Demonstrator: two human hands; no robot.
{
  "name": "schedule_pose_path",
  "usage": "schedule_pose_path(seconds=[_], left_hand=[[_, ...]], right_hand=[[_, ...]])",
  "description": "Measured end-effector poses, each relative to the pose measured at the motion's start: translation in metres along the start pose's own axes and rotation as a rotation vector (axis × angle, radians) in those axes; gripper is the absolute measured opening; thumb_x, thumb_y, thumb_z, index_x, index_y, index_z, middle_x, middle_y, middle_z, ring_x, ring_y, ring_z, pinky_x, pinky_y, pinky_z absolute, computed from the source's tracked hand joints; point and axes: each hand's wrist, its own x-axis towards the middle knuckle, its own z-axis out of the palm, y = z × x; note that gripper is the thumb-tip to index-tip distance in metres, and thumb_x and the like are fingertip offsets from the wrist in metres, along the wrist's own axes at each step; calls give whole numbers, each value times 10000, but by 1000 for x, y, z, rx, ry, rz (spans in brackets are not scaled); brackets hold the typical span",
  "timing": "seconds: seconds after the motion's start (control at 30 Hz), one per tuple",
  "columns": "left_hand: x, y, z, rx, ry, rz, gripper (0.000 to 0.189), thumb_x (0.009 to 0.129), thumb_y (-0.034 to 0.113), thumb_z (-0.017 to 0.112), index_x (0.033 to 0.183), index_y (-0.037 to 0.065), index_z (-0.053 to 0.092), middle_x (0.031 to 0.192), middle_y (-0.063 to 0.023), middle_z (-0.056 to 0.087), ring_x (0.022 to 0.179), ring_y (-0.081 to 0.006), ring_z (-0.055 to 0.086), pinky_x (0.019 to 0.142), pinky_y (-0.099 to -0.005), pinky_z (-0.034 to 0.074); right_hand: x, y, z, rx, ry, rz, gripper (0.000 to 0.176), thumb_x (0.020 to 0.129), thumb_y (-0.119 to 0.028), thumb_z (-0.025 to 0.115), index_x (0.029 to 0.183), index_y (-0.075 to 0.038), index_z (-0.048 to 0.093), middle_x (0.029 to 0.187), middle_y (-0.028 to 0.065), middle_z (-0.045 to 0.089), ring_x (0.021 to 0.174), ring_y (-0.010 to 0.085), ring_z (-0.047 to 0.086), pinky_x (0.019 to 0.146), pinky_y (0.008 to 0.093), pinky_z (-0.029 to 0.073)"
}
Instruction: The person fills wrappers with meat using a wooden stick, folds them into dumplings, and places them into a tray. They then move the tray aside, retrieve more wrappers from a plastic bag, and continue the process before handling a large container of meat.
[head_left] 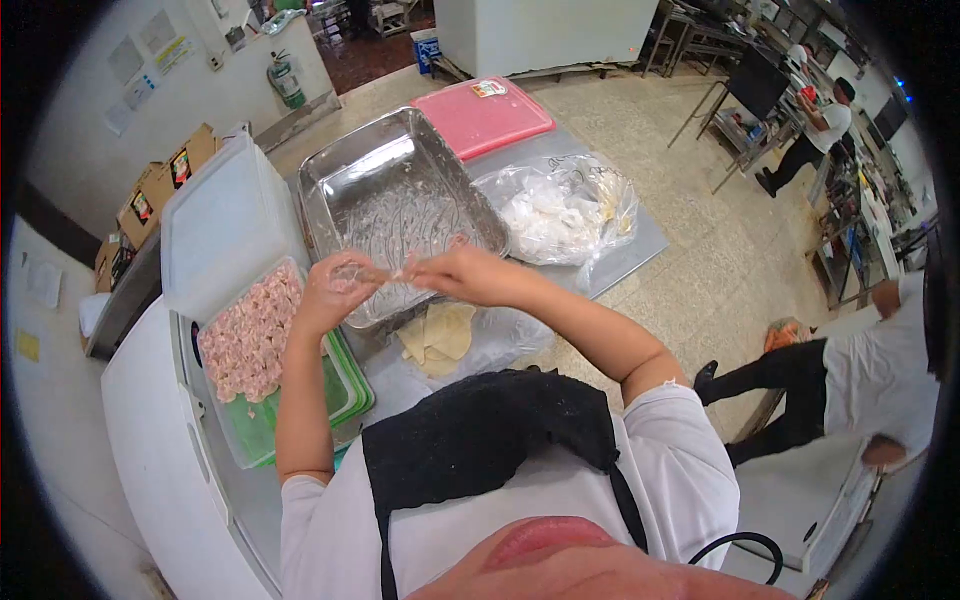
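Note:
My left hand and my right hand meet over the near end of a deep metal tray. Their fingertips are pinched together at one spot; what lies between them is small and mostly hidden. Below them, thin pale dough rounds lie overlapped on clear plastic. To the left of my left hand, a plastic container with a green bottom holds chopped pink raw meat. The tray's inside is streaked with whitish residue.
A clear bag with white contents sits right of the tray, below a red plastic lid. A whitish translucent bin stands at left. One person is close at right; another works farther back.

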Motion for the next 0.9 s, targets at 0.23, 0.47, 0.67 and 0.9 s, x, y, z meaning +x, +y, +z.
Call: schedule_pose_path(seconds=[0.23,0.47,0.67,0.9], left_hand=[[8,-14,5,-38,155,-334,237,732,120,792,880,34,627,809,-28,641,775,-106,581,692,-278,485],[2,-7,16,215,204,-201,333,734,128,800,976,35,591,815,-14,622,707,-111,531,671,-257,460],[10,43,37,40,321,-176,402,719,108,808,1053,39,595,894,-20,640,749,-138,563,737,-288,478],[8,33,44,389,207,-113,353,687,188,837,915,12,632,846,-96,640,802,-181,608,757,-315,483]], right_hand=[[14,-33,-21,-462,42,-52,260,942,-336,517,1122,-178,616,871,128,641,742,352,654,624,483,507],[18,69,-50,-574,-224,198,301,933,-327,536,1162,-167,649,879,145,669,810,350,654,700,465,514],[20,36,-99,-51,-74,49,325,937,-348,551,1150,-125,654,957,178,681,855,380,646,735,439,506],[24,24,-83,-171,-242,-185,285,944,-348,544,1146,-181,655,900,141,678,814,366,646,695,449,510]])
